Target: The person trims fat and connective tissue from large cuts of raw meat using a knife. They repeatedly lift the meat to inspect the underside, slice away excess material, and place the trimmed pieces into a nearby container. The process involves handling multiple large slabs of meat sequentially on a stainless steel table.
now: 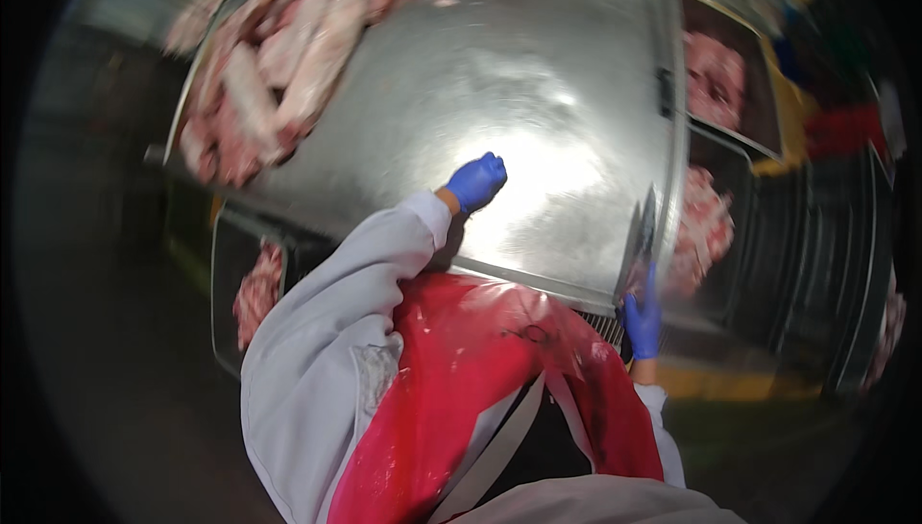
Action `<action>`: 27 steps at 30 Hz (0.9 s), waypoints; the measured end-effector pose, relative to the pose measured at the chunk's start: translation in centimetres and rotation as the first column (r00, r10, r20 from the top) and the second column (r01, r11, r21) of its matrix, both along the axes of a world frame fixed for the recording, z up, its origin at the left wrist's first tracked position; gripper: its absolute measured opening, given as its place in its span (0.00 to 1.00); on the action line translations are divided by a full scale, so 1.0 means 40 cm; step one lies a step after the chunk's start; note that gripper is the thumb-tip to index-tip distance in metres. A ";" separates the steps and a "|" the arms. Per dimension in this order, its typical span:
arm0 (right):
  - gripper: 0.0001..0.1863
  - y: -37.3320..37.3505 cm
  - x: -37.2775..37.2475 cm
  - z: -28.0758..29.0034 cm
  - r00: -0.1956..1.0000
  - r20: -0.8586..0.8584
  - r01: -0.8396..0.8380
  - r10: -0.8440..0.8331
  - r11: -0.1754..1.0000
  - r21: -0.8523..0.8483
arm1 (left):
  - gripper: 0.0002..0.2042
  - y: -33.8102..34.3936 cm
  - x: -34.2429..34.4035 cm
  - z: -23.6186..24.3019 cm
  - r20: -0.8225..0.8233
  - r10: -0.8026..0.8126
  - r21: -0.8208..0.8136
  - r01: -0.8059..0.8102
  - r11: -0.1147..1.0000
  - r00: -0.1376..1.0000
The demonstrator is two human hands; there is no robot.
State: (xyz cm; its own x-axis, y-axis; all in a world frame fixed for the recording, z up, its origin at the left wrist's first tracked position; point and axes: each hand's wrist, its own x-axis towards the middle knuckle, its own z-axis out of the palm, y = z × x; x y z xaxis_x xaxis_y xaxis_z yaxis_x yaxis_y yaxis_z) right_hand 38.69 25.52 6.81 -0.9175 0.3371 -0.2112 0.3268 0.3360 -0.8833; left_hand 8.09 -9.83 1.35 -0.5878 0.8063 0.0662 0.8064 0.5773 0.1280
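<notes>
My left hand (477,181), in a blue glove, is closed above the middle of the steel table (451,63); whatever it may hold is hidden. At the table's front right corner, my right hand (642,320), also gloved in blue, grips a long knife (645,231) whose blade points away from me along the right edge. The knife is slightly blurred. A pile of long pale pink meat pieces (288,53) lies on the table's back left, beyond my left hand.
A bin (223,274) with meat scraps stands low at left. Along the right are a meat tray (768,135), another bin (730,313) of chunks below it, and a dark blurred frame (840,265). A red apron (432,351) covers my front against the table's near edge.
</notes>
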 end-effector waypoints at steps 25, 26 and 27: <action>0.41 -0.404 -0.513 0.097 0.906 0.149 -0.403 0.397 0.915 0.011 | 0.34 -1.211 -0.404 0.116 -0.114 0.832 0.221 -0.802 0.554 0.543; 0.41 -0.414 -0.508 0.111 0.913 0.177 -0.377 0.367 0.926 0.024 | 0.38 -1.231 -0.472 0.077 -0.100 0.837 0.158 -0.822 0.547 0.538; 0.41 -0.427 -0.505 0.129 0.919 0.202 -0.353 0.339 0.935 0.036 | 0.41 -1.248 -0.544 0.061 -0.034 0.865 0.041 -0.864 0.501 0.500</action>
